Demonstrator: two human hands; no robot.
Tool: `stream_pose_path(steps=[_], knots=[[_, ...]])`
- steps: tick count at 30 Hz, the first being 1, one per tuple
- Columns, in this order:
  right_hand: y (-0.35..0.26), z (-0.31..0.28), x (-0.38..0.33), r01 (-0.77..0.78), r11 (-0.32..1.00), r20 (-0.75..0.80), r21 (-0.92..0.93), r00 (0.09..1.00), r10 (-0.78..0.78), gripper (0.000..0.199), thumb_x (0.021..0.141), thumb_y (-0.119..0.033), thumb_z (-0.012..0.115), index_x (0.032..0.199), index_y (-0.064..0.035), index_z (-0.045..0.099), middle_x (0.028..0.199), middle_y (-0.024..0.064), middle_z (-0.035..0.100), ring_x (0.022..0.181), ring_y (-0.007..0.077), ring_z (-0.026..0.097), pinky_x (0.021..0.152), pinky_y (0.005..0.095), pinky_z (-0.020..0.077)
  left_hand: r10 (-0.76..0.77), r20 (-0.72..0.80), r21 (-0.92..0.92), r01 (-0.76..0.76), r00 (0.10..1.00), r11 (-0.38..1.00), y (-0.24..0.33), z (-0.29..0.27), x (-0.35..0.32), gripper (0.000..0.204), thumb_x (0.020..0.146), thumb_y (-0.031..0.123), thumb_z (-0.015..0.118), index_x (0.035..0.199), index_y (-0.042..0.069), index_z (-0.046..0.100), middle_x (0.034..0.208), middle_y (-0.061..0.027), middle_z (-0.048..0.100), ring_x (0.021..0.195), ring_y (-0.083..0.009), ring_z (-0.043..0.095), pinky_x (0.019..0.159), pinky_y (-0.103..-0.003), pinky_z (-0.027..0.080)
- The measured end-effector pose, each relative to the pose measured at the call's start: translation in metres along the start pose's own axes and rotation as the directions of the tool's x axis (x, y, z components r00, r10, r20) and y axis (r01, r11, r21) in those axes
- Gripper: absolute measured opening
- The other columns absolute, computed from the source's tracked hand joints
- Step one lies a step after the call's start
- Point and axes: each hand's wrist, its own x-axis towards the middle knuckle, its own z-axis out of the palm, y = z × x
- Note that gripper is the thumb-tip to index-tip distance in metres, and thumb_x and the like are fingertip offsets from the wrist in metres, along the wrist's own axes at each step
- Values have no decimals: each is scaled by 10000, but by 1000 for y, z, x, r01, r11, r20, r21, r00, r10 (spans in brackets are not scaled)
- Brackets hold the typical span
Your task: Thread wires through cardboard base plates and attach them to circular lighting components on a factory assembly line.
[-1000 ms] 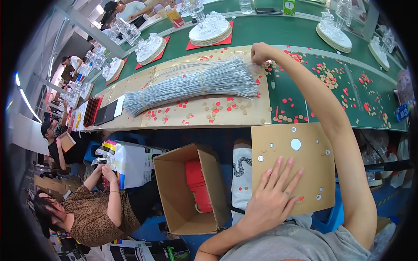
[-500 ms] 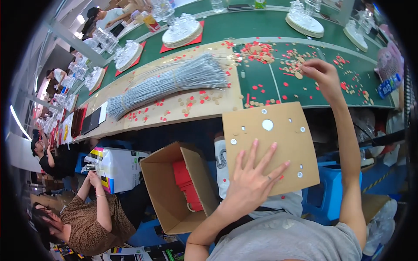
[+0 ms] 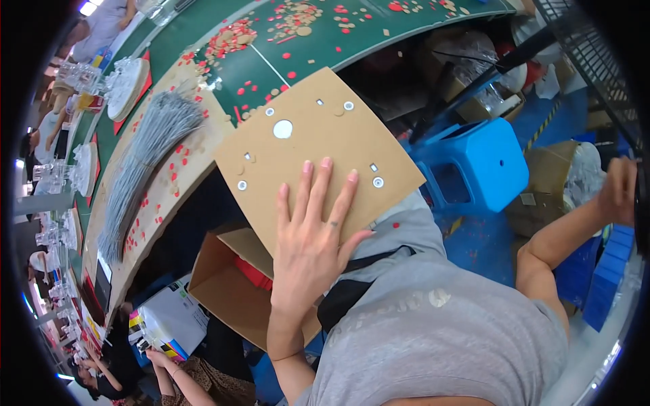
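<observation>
A square brown cardboard panel [image 3: 308,135] rests tilted on my lap against the table edge. It has one large round hole, a few small rectangular slots and several round silvery-white discs near its edges. My left hand [image 3: 308,233] lies flat on its lower part, fingers spread and gripping nothing. Far out to the right, beside a dark post, is my right hand [image 3: 617,191]; its fingers look bent, but the picture's rim hides whether they hold anything.
Red and tan paper discs [image 3: 233,37] litter the green table [image 3: 223,88]. Left of them lies a bundle of grey wires [image 3: 145,162]. An open carton [image 3: 223,284] with red pieces stands at my left, near a seated co-worker. On my right are a blue stool [image 3: 474,166] and a wire rack [image 3: 599,51].
My view has turned to the right. My right hand has left the scattered discs on the table and swung out to the far right. My left hand stays flat on the panel.
</observation>
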Motion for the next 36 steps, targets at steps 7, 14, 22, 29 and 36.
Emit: stream_pose_path(steps=[7, 14, 22, 29, 36], knots=[[153, 64, -78, 377, 739, 820, -558, 385, 423, 183, 767, 2, 813, 944, -29, 778, 808, 101, 686, 682, 239, 673, 563, 287, 517, 21, -5, -14, -21, 1000, 1000, 6, 3, -13, 648, 850, 418, 737, 1471, 330, 575, 1624, -173, 364, 1488, -406, 357, 1198, -597, 259], [184, 64, -91, 586, 713, 923, -385, 263, 281, 252, 752, 13, 752, 1000, -31, 763, 873, 84, 677, 730, 240, 663, 587, 298, 551, 8, -12, -39, -8, 1000, 999, 1, 3, -15, 644, 841, 399, 745, 1462, 333, 586, 1618, -185, 368, 1488, -410, 356, 1185, -613, 263], [200, 63, -67, 481, 836, 964, -264, 120, 236, 318, 729, 18, 731, 1041, -37, 765, 907, 89, 650, 774, 227, 640, 596, 308, 553, -43, 35, -56, 45, 998, 997, -1, -8, -10, 644, 825, 408, 739, 1450, 331, 601, 1608, -183, 373, 1490, -409, 340, 1179, -619, 262], [203, 84, -50, 494, 853, 956, -171, -127, 266, 380, 724, -46, 742, 1104, -23, 746, 914, 84, 616, 771, 244, 635, 598, 340, 544, -85, 74, -62, 90, 994, 994, -2, -15, -4, 648, 803, 380, 748, 1436, 330, 616, 1597, -177, 383, 1478, -411, 349, 1184, -613, 262], [203, 97, -45, 585, 811, 953, 0, -247, 178, 428, 740, -78, 724, 1139, 72, 692, 922, 126, 597, 757, 259, 626, 604, 342, 544, -95, 79, -72, 101, 992, 992, -6, -17, -1, 634, 794, 353, 755, 1416, 344, 632, 1578, -178, 400, 1458, -414, 372, 1176, -619, 273]])
